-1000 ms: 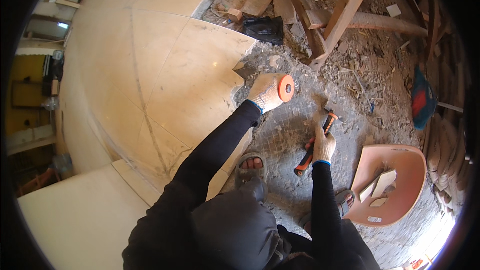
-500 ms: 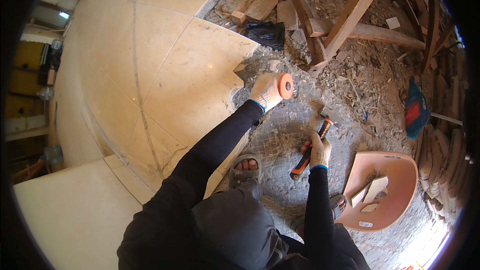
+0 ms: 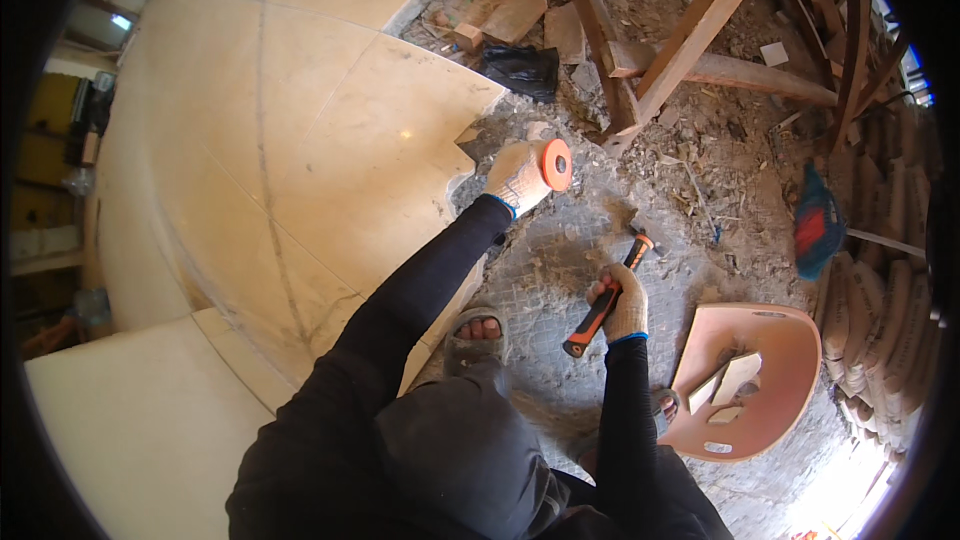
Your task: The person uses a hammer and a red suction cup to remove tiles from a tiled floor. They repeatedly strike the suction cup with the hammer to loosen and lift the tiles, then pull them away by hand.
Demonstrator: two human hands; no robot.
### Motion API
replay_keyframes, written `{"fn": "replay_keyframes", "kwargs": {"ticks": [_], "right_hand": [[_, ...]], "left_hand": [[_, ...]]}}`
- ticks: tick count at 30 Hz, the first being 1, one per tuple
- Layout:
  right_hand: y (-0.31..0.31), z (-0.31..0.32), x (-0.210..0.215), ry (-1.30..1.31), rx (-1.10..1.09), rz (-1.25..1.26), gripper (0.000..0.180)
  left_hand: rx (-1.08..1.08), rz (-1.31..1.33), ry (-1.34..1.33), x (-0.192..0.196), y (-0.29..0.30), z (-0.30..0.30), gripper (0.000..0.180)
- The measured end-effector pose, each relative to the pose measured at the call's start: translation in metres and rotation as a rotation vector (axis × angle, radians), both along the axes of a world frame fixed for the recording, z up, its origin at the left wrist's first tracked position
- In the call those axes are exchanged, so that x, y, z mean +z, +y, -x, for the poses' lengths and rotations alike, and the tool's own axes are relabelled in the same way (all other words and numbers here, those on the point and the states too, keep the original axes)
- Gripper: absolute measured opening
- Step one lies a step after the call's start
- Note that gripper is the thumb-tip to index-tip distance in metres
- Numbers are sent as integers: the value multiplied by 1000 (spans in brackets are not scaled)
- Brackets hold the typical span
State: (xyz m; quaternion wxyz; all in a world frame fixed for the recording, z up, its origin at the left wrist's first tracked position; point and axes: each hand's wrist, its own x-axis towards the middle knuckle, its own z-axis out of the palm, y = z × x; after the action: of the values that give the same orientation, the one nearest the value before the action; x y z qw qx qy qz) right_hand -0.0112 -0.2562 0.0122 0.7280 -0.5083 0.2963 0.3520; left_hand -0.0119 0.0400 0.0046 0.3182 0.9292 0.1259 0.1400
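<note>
My left hand (image 3: 514,176), in a pale knit glove with a blue cuff, is closed around a chisel with a round orange guard (image 3: 557,165). The dark struck end points up at me, while its blade is hidden below. Beside that hand runs the jagged broken edge of the beige floor tiles (image 3: 390,155). Lower and to the right, my gloved right hand (image 3: 628,308) grips an orange-and-black hammer (image 3: 590,327) by the handle. The hammer's head is up and away from me, apart from the chisel, over the grey, grid-marked mortar bed (image 3: 545,285).
Tile shards lie in a pink plastic scoop-like tub (image 3: 790,400) by my right foot. Wooden frame legs (image 3: 690,30) stand in rubble at the far right. A black plastic bag (image 3: 522,70) lies near the tile edge. Stacked sacks (image 3: 870,330) line the right side.
The whole view has shifted slightly, so the scene sits a little further left. Both hands keep their holds on the chisel and hammer, with only slight movement.
</note>
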Motion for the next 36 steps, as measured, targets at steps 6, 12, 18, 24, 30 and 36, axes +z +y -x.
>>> {"fn": "replay_keyframes", "kwargs": {"ticks": [6, 12, 18, 24, 30, 36], "right_hand": [[16, -17, 61, -165, -43, -33, 11], [70, 25, 89, -421, 29, 127, 17], [68, 23, 108, -382, 385, 310, 19], [79, 19, 109, -589, -57, 173, 18], [76, 14, 100, -414, 389, 282, 20], [66, -4, 121, -613, -169, 158, 18]], "left_hand": [[-2, -16, 58, 6, -6, -1, 23], [-20, 11, 108, 12, -8, 0, 25], [35, -6, -23, 8, -4, 1, 16], [10, -4, -6, 9, -5, 2, 14], [-34, 93, 78, 2, -6, -1, 21], [-57, 35, 9, -14, -3, 4, 18]]}}
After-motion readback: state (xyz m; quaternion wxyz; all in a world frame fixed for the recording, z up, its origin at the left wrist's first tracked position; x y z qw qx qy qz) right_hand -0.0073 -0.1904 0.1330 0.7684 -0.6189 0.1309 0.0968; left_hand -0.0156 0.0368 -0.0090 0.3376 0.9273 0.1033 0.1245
